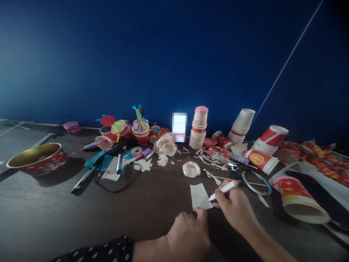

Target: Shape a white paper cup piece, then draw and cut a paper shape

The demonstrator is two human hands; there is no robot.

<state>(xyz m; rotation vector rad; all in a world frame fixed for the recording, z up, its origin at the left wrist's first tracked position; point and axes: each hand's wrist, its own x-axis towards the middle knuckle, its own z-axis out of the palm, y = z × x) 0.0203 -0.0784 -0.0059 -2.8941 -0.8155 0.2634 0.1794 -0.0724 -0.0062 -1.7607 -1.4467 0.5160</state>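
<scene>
A small piece of white paper point(200, 196) lies flat on the dark table in front of me. My left hand point(188, 231) is at its near edge, fingers curled, one fingertip pressing the paper down. In my right hand point(234, 203) is a white marker pen point(228, 186), its orange end pointing up and away to the right. The dark tip meets the paper's right edge; no clear drawn mark can be made out. Just beyond the paper sits a cut paper cup ring point(191, 170) with a scalloped rim.
Scissors point(240, 169), a tape roll point(256, 183) and white scraps lie right of the paper. A tipped paper cup point(302, 200) rests by a dark phone point(324, 196). Stacked cups point(199, 129) stand at the back. Pens point(119, 163) and a gold-lined bowl point(38, 158) are leftward.
</scene>
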